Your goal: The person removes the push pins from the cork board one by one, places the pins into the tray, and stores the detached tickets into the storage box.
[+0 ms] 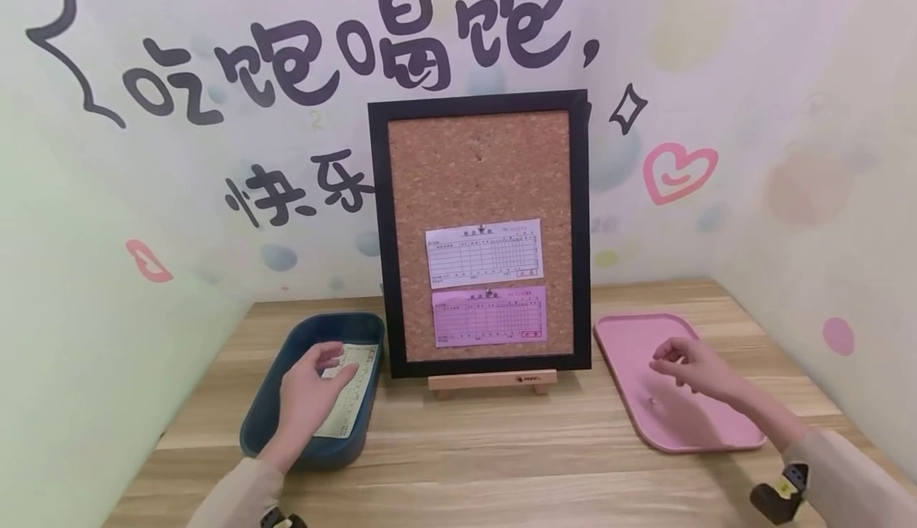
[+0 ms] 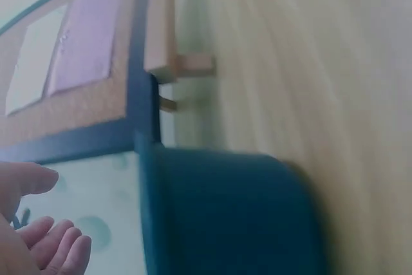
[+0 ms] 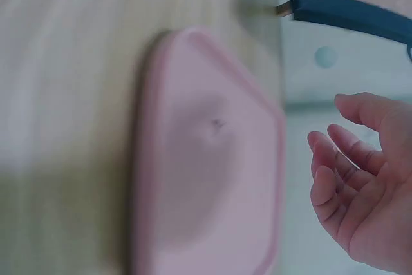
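Left hand [image 1: 308, 393], fingers loose and empty, is over the yellow slip [image 1: 349, 407] in the blue bin [image 1: 329, 458]; right hand [image 1: 695, 365], likewise empty, is above the pin [image 1: 653, 401] on the pink tray [image 1: 719, 435]. Apparent step: collecting; next calls for pinching both.

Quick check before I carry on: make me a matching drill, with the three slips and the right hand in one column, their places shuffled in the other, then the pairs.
Things
1. White slip
2. Purple slip
3. Pale yellow slip
4. Right hand

Places
A. Inside the blue bin
B. On the corkboard, lower of two slips
C. Over the pink tray
D. On the corkboard, upper of two slips

Pairs: 1-D, 2-B, 3-A, 4-C
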The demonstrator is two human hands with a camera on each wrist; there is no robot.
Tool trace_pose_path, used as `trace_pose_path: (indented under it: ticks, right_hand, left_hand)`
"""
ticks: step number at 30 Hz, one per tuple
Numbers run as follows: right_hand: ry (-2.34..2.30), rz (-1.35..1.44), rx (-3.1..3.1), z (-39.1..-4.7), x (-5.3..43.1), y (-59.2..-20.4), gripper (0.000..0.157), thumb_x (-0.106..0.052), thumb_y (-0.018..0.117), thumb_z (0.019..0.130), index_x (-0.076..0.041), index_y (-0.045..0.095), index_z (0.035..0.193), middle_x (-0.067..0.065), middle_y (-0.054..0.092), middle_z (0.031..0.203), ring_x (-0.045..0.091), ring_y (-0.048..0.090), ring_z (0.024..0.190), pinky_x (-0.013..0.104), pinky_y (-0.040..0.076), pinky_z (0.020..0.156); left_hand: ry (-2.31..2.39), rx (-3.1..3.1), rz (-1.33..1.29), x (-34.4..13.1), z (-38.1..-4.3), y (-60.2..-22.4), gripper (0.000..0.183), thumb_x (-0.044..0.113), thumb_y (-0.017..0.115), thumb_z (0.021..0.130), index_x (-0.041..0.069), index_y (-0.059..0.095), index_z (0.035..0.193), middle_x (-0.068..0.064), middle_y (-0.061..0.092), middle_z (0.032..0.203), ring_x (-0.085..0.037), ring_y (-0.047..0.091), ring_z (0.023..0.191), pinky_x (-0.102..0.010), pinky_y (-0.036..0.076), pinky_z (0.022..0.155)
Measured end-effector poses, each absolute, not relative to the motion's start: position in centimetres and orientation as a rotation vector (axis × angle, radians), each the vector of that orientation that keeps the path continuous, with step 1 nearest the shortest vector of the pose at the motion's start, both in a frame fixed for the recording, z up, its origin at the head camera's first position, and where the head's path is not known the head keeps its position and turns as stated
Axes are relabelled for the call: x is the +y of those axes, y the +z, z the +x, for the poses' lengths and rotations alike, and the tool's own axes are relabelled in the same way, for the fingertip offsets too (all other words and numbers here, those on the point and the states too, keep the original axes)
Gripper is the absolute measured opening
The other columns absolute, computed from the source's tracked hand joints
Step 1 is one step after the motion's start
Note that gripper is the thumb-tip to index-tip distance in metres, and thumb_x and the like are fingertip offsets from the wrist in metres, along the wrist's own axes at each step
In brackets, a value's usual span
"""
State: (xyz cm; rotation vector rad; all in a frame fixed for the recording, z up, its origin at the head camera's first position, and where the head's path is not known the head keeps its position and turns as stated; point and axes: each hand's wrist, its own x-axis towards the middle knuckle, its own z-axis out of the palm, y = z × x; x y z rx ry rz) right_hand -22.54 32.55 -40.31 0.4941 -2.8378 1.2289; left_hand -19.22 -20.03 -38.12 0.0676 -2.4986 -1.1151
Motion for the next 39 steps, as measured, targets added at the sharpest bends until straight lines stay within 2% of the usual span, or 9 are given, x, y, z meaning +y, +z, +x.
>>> trace_pose_path:
  ticks: [6,12,19,28,39]
  right_hand:
    - [1.138,0.437,-2.802,-23.7,30.3,-36.9,0.024,-0.02,0.06,0.087,0.002,0.056,0.095,0.007,0.056,0.077,0.008,0.051,0.056,0.026,0.043,0.043]
    - [1.08,0.47,-2.746,-24.2,26.7,-33.1,0.031,-0.026,0.061,0.086,0.003,0.057,0.098,0.009,0.059,0.082,0.016,0.055,0.063,0.027,0.048,0.052]
    - [1.042,0.524,-2.689,-25.4,22.8,-29.7,0.03,-0.026,0.063,0.085,0.0,0.057,0.098,0.009,0.06,0.083,0.019,0.054,0.066,0.027,0.046,0.057]
    - [1.013,0.569,-2.67,-27.8,18.9,-27.1,0.029,-0.022,0.063,0.084,0.0,0.057,0.101,0.011,0.06,0.086,0.021,0.052,0.073,0.029,0.044,0.063]
    - [1.014,0.582,-2.693,-29.3,16.1,-25.0,0.032,-0.024,0.063,0.084,-0.002,0.056,0.107,0.011,0.059,0.092,0.023,0.054,0.078,0.03,0.046,0.065]
  left_hand:
    - [-1.205,-2.394,-0.042,-17.3,-21.0,-36.3,0.037,0.012,0.07,0.078,0.001,0.058,0.111,-0.015,0.063,0.107,-0.026,0.061,0.093,-0.039,0.051,0.075]
    - [-1.267,-2.316,-0.101,-14.5,-22.3,-34.7,0.035,0.011,0.069,0.079,0.001,0.058,0.111,-0.014,0.063,0.107,-0.025,0.061,0.093,-0.04,0.051,0.076]
    - [-1.349,-2.309,-0.143,-12.2,-23.7,-33.3,0.035,0.011,0.065,0.082,0.001,0.055,0.115,-0.014,0.06,0.112,-0.025,0.06,0.095,-0.039,0.051,0.078]
    - [-1.502,-2.316,-0.108,-10.4,-24.8,-32.4,0.042,0.008,0.064,0.082,-0.002,0.049,0.12,-0.017,0.059,0.112,-0.028,0.06,0.097,-0.039,0.049,0.082]
    - [-1.571,-2.313,-0.047,-9.1,-25.8,-32.4,0.037,0.008,0.062,0.082,-0.001,0.052,0.116,-0.017,0.061,0.109,-0.027,0.061,0.096,-0.038,0.05,0.08]
